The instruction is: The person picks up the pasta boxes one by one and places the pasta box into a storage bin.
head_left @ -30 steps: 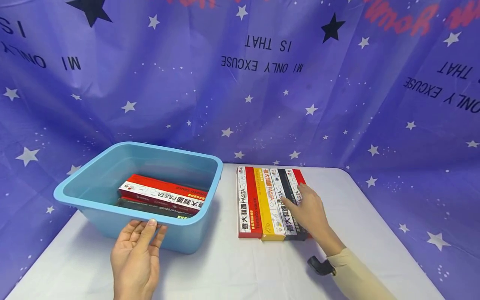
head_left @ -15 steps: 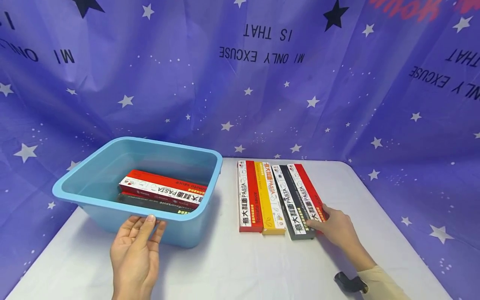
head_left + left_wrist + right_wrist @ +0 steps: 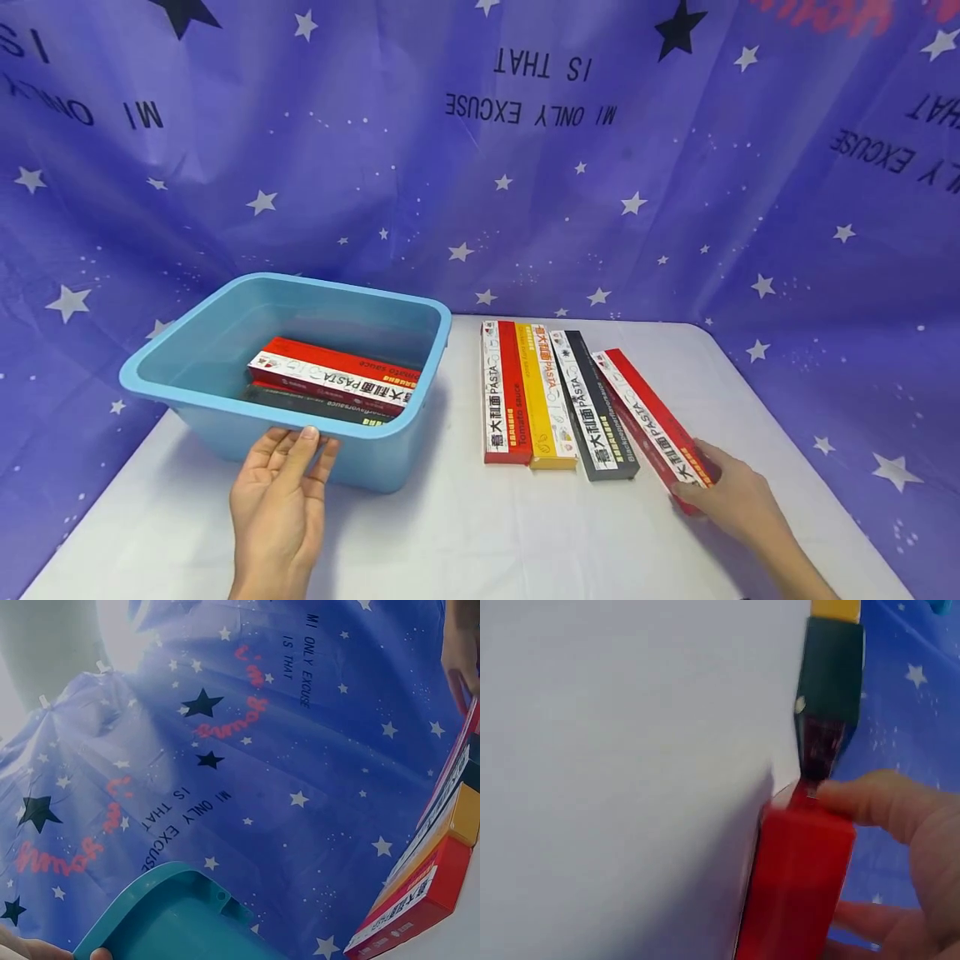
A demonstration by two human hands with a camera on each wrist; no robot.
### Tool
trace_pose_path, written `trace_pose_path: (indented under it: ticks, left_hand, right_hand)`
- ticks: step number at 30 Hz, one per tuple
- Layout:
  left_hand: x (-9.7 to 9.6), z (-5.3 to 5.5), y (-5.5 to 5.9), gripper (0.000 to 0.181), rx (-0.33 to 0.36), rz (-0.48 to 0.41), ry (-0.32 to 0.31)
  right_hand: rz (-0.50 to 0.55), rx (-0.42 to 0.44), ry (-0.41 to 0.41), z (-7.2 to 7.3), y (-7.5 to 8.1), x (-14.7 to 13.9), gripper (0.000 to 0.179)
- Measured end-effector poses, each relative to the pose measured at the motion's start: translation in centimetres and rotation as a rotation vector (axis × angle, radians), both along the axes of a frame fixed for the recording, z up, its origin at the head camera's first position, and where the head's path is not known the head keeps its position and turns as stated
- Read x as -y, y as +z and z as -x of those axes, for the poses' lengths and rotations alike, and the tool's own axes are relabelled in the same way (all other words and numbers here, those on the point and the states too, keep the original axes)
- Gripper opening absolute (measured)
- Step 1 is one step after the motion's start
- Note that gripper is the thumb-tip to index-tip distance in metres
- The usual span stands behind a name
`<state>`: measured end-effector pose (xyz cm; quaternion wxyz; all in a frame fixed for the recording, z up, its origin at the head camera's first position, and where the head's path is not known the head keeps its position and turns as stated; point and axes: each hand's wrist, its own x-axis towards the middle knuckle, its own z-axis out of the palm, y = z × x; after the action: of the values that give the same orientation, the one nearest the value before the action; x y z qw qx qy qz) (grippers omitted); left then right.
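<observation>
My left hand pinches the near rim of a light blue plastic basin, thumb on top and fingers below. Inside the basin a red-and-white pasta box lies beside and above a dark pasta box. At the right, my right hand grips the near end of a red pasta box between thumb and fingers; the box lies slanted, apart from the others. In the right wrist view, the red end of this box shows close up, with the thumb over its edge.
A black pasta box, a yellow one and a red one lie side by side on the white-covered table. A purple starred curtain stands behind and at the sides.
My right hand has moved right and toward me, drawing the red pasta box away from the row. The black box has shifted slightly from the yellow one. The left hand stays at the rim.
</observation>
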<state>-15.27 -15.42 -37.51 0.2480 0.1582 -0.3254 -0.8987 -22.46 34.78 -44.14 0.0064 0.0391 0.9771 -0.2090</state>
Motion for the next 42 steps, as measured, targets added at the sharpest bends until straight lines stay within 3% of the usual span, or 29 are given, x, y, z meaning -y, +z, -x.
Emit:
trace_pose_path:
  ticks: [5, 11, 16, 22, 27, 33, 38, 42]
  left_hand:
    - [-0.2, 0.0, 0.2, 0.038, 0.022, 0.039, 0.006]
    - [-0.2, 0.0, 0.4, 0.040, 0.038, 0.044, 0.002]
    - [-0.2, 0.0, 0.3, 0.039, 0.042, 0.036, 0.002]
    - [-0.1, 0.0, 0.1, 0.040, 0.046, 0.041, -0.002]
    - [-0.1, -0.1, 0.1, 0.040, 0.050, 0.044, -0.010]
    - [-0.3, -0.1, -0.1, 0.038, 0.064, 0.053, -0.024]
    - [-0.3, 0.0, -0.2, 0.037, 0.059, 0.046, -0.017]
    - [-0.1, 0.1, -0.3, 0.033, 0.015, 0.002, 0.007]
  right_hand:
    - [0.082, -0.061, -0.088, -2.1, 0.6, -2.7, 0.086]
    - [0.304, -0.271, -0.266, -3.1, 3.7, -4.1, 0.071]
    - [0.517, -0.392, -0.337, -3.3, 6.7, -3.4, 0.059]
    - [0.535, -0.509, -0.347, -3.8, 9.8, -0.8, 0.067]
    - [0.648, -0.601, -0.215, -3.9, 12.8, 2.9, 0.070]
    - [0.916, -0.686, 0.088, -2.9, 15.6, 7.8, 0.068]
    - [1.003, -0.685, 0.372, -1.0, 17.1, 12.5, 0.062]
    - [0.988, -0.615, 0.490, 0.6, 18.4, 17.3, 0.057]
